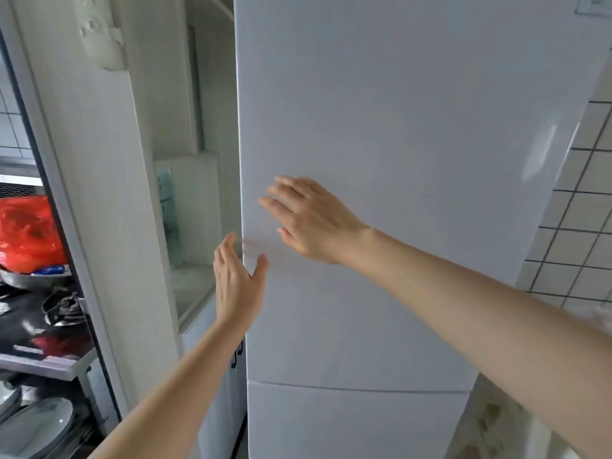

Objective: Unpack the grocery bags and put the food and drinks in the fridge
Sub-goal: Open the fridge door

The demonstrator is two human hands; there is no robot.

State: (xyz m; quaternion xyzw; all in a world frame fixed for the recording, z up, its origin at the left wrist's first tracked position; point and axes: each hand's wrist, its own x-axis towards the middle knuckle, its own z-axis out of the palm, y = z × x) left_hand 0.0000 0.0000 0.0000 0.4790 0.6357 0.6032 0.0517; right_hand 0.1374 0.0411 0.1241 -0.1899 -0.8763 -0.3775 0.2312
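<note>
Head view is showing two bare forearms reaching up and forward toward a tall white fridge [381,134]. Nearest, the left hand [236,279] is rising at the left edge of the upper fridge door [397,94], fingers [228,250] straight and together, thumb spread to the right so that the door's edge is sitting in the gap between thumb and fingers; it is gripping nothing, and whether it is touching the door cannot be told. Just above and to the right, the right hand [311,220] is lying flat against the door front near that same left edge, fingers [281,193] loosely spread and pointing up-left, holding nothing. Below both hands a seam is dividing the upper door from a lower door [347,422]. Farther off, left of the fridge, a white door frame [99,193] is standing, and beyond it a worktop [49,359] is carrying a red plastic bag [28,233] in a metal bowl [29,276], with plates [36,425] stacked lower down. White tiles [583,210] are covering the wall at the right.
</note>
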